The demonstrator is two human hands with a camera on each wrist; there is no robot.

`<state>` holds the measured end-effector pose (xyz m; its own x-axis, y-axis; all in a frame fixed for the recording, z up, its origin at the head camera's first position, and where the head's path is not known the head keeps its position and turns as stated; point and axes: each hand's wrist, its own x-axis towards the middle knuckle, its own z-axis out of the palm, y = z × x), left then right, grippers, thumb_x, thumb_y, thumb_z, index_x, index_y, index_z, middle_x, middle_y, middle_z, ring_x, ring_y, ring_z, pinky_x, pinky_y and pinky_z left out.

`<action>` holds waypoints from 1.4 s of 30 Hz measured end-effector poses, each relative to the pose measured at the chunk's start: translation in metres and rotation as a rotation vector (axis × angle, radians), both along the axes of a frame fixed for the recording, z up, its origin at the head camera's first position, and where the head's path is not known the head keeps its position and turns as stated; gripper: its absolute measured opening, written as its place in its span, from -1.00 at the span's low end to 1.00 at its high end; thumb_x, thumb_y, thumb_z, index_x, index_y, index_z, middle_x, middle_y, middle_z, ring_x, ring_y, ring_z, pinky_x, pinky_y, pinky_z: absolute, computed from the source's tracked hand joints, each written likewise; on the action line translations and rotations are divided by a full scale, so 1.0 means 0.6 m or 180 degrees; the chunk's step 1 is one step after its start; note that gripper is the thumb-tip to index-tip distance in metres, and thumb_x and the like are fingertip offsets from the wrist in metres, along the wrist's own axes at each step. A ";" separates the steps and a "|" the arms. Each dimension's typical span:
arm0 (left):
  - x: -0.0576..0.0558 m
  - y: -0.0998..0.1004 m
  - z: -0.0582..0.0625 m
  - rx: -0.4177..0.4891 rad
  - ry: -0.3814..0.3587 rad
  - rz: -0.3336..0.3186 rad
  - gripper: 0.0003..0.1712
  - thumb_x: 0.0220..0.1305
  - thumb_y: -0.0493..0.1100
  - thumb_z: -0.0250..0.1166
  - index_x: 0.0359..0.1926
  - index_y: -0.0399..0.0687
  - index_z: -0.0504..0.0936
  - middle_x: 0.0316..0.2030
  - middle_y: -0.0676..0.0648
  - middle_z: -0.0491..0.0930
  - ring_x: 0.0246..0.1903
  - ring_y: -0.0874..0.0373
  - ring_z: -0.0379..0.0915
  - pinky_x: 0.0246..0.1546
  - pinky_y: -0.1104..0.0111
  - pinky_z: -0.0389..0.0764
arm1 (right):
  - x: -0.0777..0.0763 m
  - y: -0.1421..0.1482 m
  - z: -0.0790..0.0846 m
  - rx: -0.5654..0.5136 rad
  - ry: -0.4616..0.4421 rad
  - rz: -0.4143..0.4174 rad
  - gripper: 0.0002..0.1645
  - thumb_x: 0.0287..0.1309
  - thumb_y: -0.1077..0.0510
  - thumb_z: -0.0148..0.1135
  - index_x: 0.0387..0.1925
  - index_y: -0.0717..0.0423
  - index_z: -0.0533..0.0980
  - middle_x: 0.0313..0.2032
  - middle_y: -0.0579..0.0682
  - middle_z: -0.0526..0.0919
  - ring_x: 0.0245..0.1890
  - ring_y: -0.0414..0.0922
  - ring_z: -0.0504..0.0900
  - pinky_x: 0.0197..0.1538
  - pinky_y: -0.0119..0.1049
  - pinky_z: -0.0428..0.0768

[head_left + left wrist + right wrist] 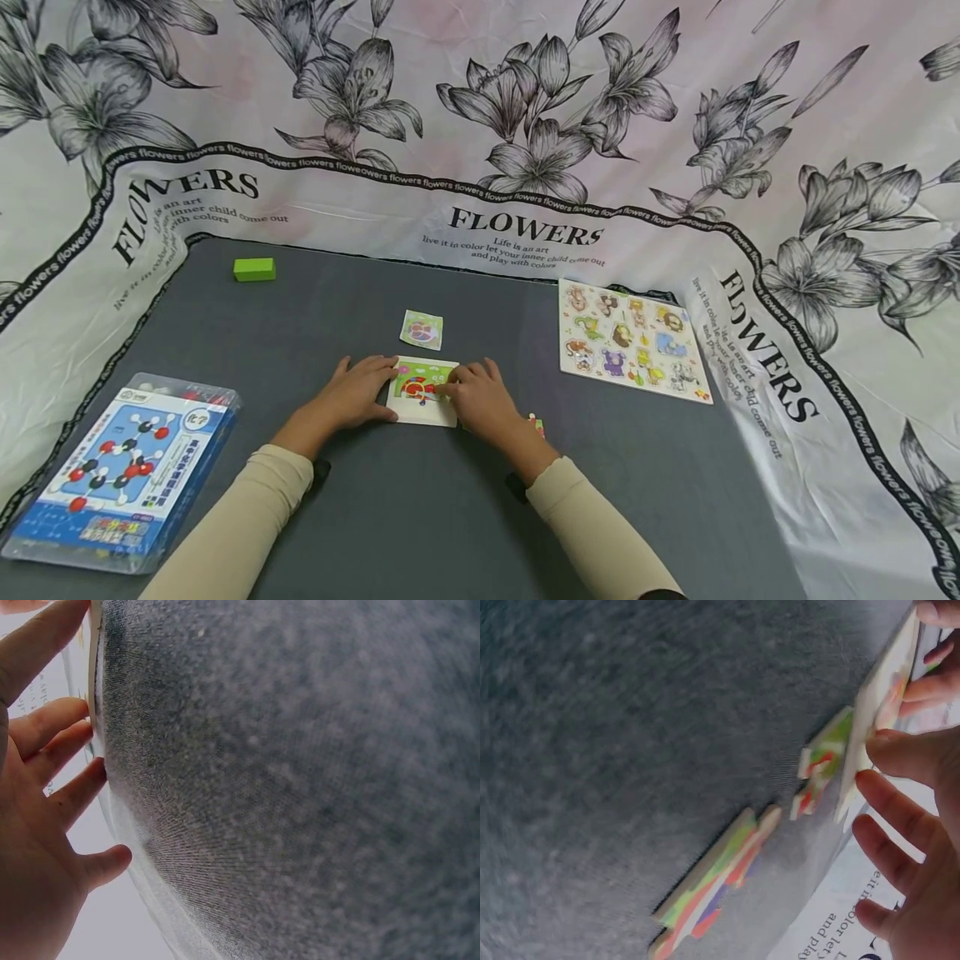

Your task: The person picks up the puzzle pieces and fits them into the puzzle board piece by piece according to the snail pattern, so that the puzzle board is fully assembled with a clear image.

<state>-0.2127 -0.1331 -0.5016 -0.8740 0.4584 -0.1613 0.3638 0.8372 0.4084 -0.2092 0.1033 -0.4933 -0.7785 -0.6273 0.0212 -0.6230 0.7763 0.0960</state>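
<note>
A small pale puzzle board point(423, 410) with a green and red picture lies on the dark table between my hands. My left hand point(361, 393) touches its left edge with extended thumb and fingertips, seen edge-on in the left wrist view. Over the right side bends my right hand point(480, 402), fingertips on the picture; whether they pinch a piece is hidden. In the right wrist view my right thumb point(900, 756) reaches the board's edge. Beside it lie a green-and-red puzzle piece point(826, 757) and a longer multicoloured puzzle piece point(712, 881).
Just beyond the board lies a small picture card point(422, 330). An animal puzzle board point(633, 343) is at the right rear, a green block point(255, 269) at the left rear. The boxed molecule model set point(123, 475) sits near left. Flower-printed cloth point(375, 212) borders the table.
</note>
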 end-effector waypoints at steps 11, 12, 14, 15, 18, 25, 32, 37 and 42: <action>0.000 0.000 -0.004 0.0031 0.0054 -0.0029 -0.13 0.04 0.11 0.48 0.30 -0.20 0.43 0.41 -0.17 0.24 0.41 -0.14 0.08 0.30 -0.36 -0.08 | -0.005 0.054 0.007 -0.0747 -0.0577 -0.0120 -0.75 0.20 0.09 0.32 -0.07 -0.07 0.67 -0.07 -0.07 0.67 0.07 0.00 0.54 0.35 0.14 0.23; -0.001 0.000 -0.003 0.0034 0.0061 -0.0030 -0.13 0.04 0.11 0.48 0.30 -0.20 0.44 0.41 -0.17 0.24 0.41 -0.14 0.08 0.30 -0.36 -0.07 | -0.004 0.057 0.009 -0.0706 -0.0576 -0.0124 -0.78 0.19 0.08 0.33 -0.11 -0.08 0.68 -0.08 -0.08 0.68 0.07 0.00 0.54 0.35 0.15 0.22; -0.001 0.000 -0.003 0.0034 0.0060 -0.0037 -0.13 0.04 0.11 0.48 0.30 -0.21 0.43 0.41 -0.18 0.24 0.41 -0.14 0.08 0.30 -0.36 -0.07 | 0.000 0.060 0.012 -0.0607 -0.0562 -0.0124 -0.81 0.15 0.06 0.36 -0.17 -0.10 0.68 -0.13 -0.11 0.69 0.03 -0.02 0.56 0.34 0.15 0.25; -0.001 -0.001 -0.003 0.0033 0.0058 -0.0038 -0.13 0.04 0.11 0.48 0.30 -0.21 0.43 0.41 -0.18 0.24 0.41 -0.14 0.07 0.30 -0.36 -0.07 | 0.003 0.062 0.013 -0.0568 -0.0566 -0.0120 -0.81 0.13 0.05 0.37 -0.18 -0.11 0.69 -0.14 -0.12 0.69 0.02 -0.03 0.56 0.34 0.15 0.26; -0.003 -0.001 -0.004 0.0024 0.0054 -0.0046 -0.12 0.04 0.12 0.48 0.31 -0.21 0.43 0.41 -0.18 0.23 0.41 -0.15 0.07 0.30 -0.36 -0.08 | 0.009 0.067 0.015 -0.0478 -0.0582 -0.0118 -0.79 0.07 0.00 0.41 -0.21 -0.12 0.69 -0.19 -0.14 0.69 -0.03 -0.05 0.57 0.31 0.13 0.29; -0.001 0.001 -0.002 0.0019 0.0012 -0.0009 -0.12 0.03 0.11 0.49 0.31 -0.21 0.43 0.42 -0.17 0.23 0.42 -0.14 0.07 0.31 -0.35 -0.08 | 0.022 0.079 0.012 -0.0367 -0.0632 -0.0158 -0.72 0.00 -0.09 0.47 -0.24 -0.12 0.68 -0.18 -0.15 0.69 -0.04 -0.05 0.57 0.29 0.13 0.31; 0.003 -0.011 0.002 -0.0023 -0.0004 0.0024 -0.12 0.04 0.11 0.48 0.32 -0.21 0.42 0.41 -0.18 0.24 0.42 -0.15 0.07 0.31 -0.36 -0.08 | 0.026 0.071 0.006 -0.0460 -0.0615 -0.0076 -0.78 0.02 -0.05 0.46 -0.29 -0.11 0.66 -0.22 -0.14 0.69 -0.05 -0.04 0.58 0.29 0.17 0.31; 0.003 -0.014 0.007 -0.0035 -0.0007 0.0016 -0.13 0.06 0.11 0.47 0.32 -0.20 0.42 0.41 -0.18 0.24 0.41 -0.16 0.07 0.30 -0.36 -0.08 | 0.022 0.069 0.007 -0.0577 -0.0570 -0.0061 -0.79 0.02 -0.02 0.46 -0.28 -0.10 0.66 -0.22 -0.14 0.69 -0.07 -0.05 0.58 0.28 0.17 0.30; 0.002 -0.006 0.009 0.0020 -0.0066 -0.0022 -0.13 0.07 0.12 0.46 0.33 -0.19 0.41 0.43 -0.15 0.21 0.43 -0.14 0.04 0.32 -0.34 -0.10 | 0.017 0.064 0.013 -0.0616 -0.0496 -0.0079 -0.80 0.02 -0.03 0.47 -0.30 -0.12 0.65 -0.26 -0.17 0.68 -0.09 -0.07 0.57 0.27 0.13 0.32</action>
